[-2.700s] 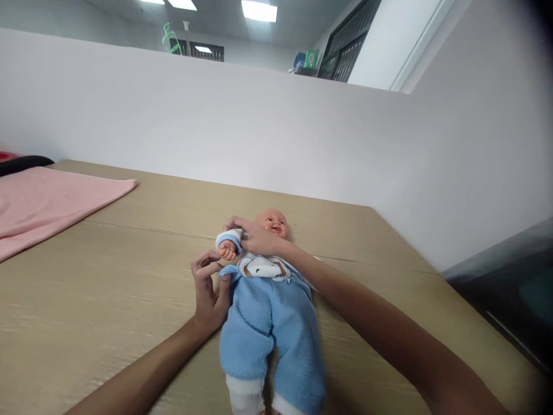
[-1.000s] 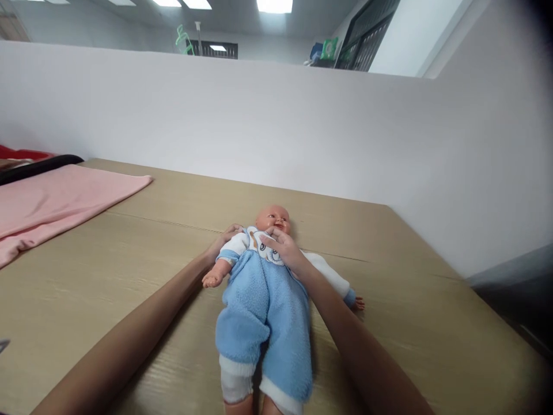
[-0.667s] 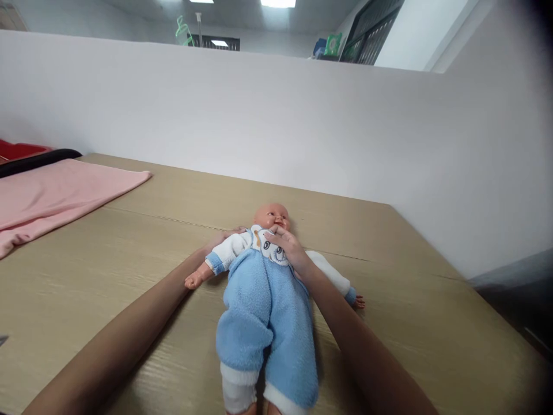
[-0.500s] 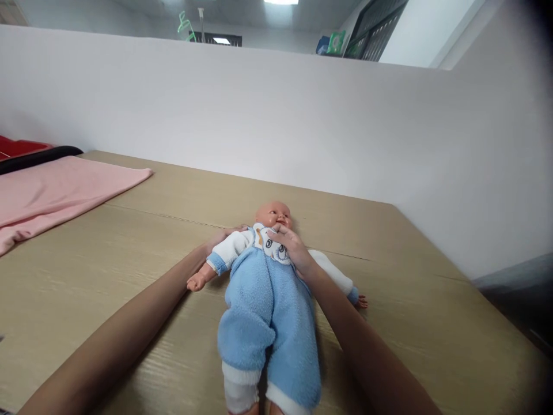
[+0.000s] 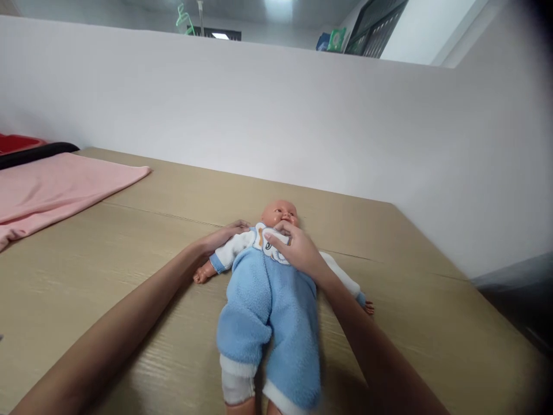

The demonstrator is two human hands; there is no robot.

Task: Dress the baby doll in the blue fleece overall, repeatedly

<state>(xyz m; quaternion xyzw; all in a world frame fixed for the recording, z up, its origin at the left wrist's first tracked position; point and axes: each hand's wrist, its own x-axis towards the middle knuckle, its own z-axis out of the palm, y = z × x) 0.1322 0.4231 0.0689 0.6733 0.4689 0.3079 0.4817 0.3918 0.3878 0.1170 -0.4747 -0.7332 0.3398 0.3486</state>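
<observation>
A baby doll lies on its back on the table, head at the far end. It wears a light blue fleece suit with white sleeves and a cartoon face on the chest. My right hand lies over the upper chest, fingers near the chin and thumb apart from them. My left hand is at the doll's shoulder on the left side, behind the white sleeve, fingers stretched out. Part of that hand is hidden by the sleeve. The doll's feet are out of view.
A pink cloth lies flat on the left of the wooden table. Behind the cloth are a black edge and a red container. A white partition wall rises along the table's far side.
The doll's head and upper body have shifted slightly right. My right hand has moved a little right with them, its thumb now spread further from the fingers. My left hand stays at the shoulder.
</observation>
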